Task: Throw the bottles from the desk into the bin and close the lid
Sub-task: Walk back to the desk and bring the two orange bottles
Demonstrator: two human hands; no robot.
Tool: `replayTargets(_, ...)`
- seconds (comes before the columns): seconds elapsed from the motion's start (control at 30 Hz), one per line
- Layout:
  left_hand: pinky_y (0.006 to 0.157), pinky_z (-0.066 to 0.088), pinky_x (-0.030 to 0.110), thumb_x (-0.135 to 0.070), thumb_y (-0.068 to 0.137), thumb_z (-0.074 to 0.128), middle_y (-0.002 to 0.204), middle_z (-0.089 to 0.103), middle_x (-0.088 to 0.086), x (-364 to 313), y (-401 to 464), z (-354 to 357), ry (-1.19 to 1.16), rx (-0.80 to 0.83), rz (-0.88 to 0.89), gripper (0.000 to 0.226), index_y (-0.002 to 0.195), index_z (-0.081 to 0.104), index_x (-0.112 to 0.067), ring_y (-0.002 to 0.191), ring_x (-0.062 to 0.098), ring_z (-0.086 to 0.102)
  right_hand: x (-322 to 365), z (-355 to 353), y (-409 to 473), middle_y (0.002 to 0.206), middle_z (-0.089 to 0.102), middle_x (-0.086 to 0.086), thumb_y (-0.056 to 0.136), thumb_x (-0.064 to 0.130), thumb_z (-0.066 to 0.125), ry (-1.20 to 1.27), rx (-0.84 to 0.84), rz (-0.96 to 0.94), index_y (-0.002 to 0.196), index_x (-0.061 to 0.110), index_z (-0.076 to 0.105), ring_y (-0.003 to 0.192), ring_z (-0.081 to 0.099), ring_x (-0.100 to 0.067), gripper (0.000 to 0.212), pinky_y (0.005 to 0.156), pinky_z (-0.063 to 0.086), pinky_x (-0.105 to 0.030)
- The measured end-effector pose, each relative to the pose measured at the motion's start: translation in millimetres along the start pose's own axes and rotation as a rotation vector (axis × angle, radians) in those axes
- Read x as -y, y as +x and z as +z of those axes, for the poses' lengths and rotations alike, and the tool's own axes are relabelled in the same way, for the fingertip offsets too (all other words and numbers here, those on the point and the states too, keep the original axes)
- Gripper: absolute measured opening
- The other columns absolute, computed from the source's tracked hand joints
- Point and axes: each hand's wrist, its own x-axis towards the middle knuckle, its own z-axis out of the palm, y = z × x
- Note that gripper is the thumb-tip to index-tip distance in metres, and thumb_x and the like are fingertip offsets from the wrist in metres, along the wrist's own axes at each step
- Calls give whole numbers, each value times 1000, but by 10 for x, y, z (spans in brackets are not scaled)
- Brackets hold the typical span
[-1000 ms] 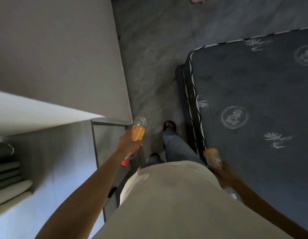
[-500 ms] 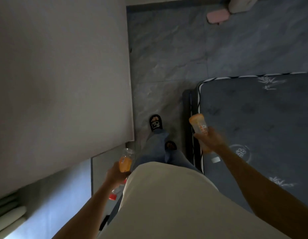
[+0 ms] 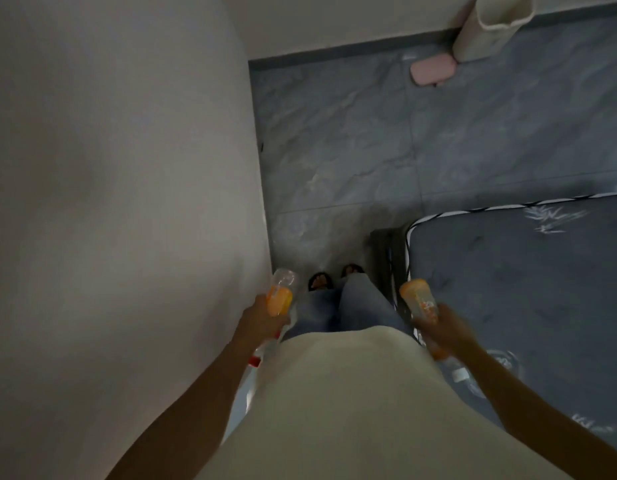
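Note:
My left hand [image 3: 262,320] grips a clear plastic bottle with an orange label [image 3: 280,295], held upside down so its red cap points back toward me. My right hand [image 3: 445,329] holds a second orange-labelled bottle [image 3: 419,299], also base forward, its white cap near my wrist. Both hands hang at my sides by my hips. A cream-coloured bin [image 3: 490,26] stands open against the far wall at the top right. A pink lid [image 3: 433,69] lies flat on the floor just left of the bin.
A pale wall [image 3: 127,168] runs close along my left. A dark mattress [image 3: 528,289] with a striped edge fills the right side. Grey marbled floor tiles [image 3: 369,150] stretch between me and the bin. My sandalled feet [image 3: 334,277] show below.
The view has advanced along the wall, past the desk edge, and the bin and pink lid have come into sight. Both hands keep their bottles and now hang level with each other.

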Motion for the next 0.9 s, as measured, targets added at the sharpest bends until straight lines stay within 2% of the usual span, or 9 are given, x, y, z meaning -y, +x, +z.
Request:
replayTargets(0.17,70,48,32,-43,75,74,109,65,10,-1098,499,-441,73,1,175,61,125,47,-21,87,26,63,-63,-232,174,111,67,-16,83,56,69,-17,27,106,124,11,53,99,65,-35,63,85,49,-40)
replayTargets(0.3,72,51,34,-44,75,73,107,65,9,-1893,846,-708,136,-17,240,65,131,46,-22,90,28,66,102,-541,451,97,61,-6,81,58,70,58,21,147,123,10,55,84,58,-25,66,77,44,-35)
replayTargets(0.37,77,53,36,-43,77,73,111,65,12,-2229,1008,-823,185,-25,238,67,133,45,-20,95,32,66,256,-770,644,95,60,-7,79,56,73,103,13,170,121,9,56,83,56,-26,65,76,43,-35)
replayTargets(0.5,81,52,38,-46,81,73,116,66,16,-2686,1273,-980,265,-11,228,65,132,46,-17,98,34,65,632,-1308,1045,107,65,-19,81,47,75,189,-10,166,115,8,53,92,63,-36,57,80,53,-43)
replayTargets(0.6,81,51,37,-47,78,75,118,67,16,-2923,1410,-1088,324,14,198,67,132,47,-18,102,35,66,970,-1789,1362,117,62,-21,83,41,75,286,-34,134,123,4,51,103,63,-40,59,90,52,-51)
replayTargets(0.73,82,56,39,-42,73,77,107,70,13,-3248,1580,-1261,418,63,111,69,130,47,-17,93,32,69,1395,-2454,1717,115,66,-19,82,52,72,298,-101,61,122,6,54,105,65,-40,64,88,54,-50)
replayTargets(0.9,69,49,32,-40,76,74,102,70,11,-3821,1925,-1471,534,126,79,58,123,53,-14,86,27,70,1706,-3061,2102,115,65,-19,80,60,68,390,-143,72,127,8,49,105,65,-41,72,87,56,-53)
